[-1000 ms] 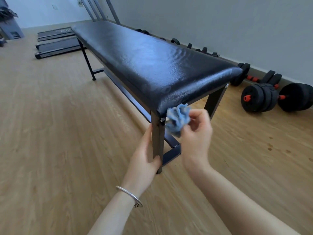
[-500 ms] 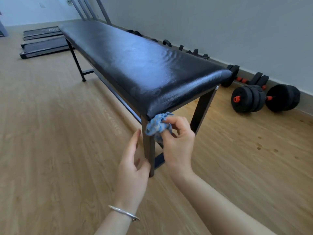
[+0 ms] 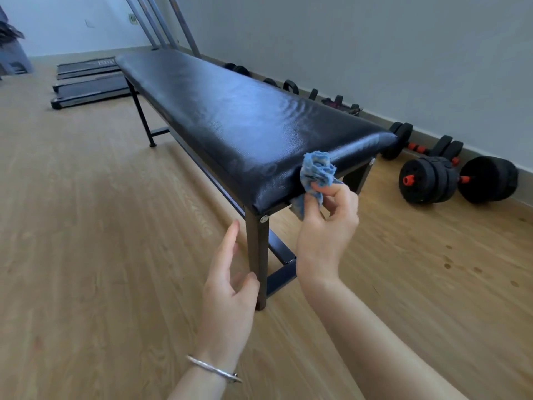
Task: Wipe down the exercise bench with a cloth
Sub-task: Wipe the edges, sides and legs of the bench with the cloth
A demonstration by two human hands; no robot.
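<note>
A room with a light wooden floor [image 3: 86, 226] and a grey wall [image 3: 375, 53] is seen from the head camera. A long bench [image 3: 230, 116] with a glossy black pad is set parallel to the wall on dark metal legs.

A crumpled blue cloth [image 3: 315, 174] is pressed against the near end edge of the pad, right of the near corner. It is pinched from below by the right hand [image 3: 326, 229], with thumb and forefinger closed on its lower part and the other fingers curled. The bunched top of the cloth stands above the hand, and a loose end hangs down just under the pad's edge.

The left hand [image 3: 227, 295] is held lower, beside the near corner leg [image 3: 256, 249], with its fingers extended and nothing held. Its thumb tip lies right at the leg; whether contact is made cannot be told. A thin bracelet [image 3: 213, 369] is worn on that wrist.

Black dumbbells [image 3: 429, 180] with red handles are lined up on the floor along the wall, behind the bench and well apart from the hands. Flat treadmills [image 3: 89, 90] are laid on the floor past the far end, and metal poles [image 3: 161, 21] are leaned there against the wall.
</note>
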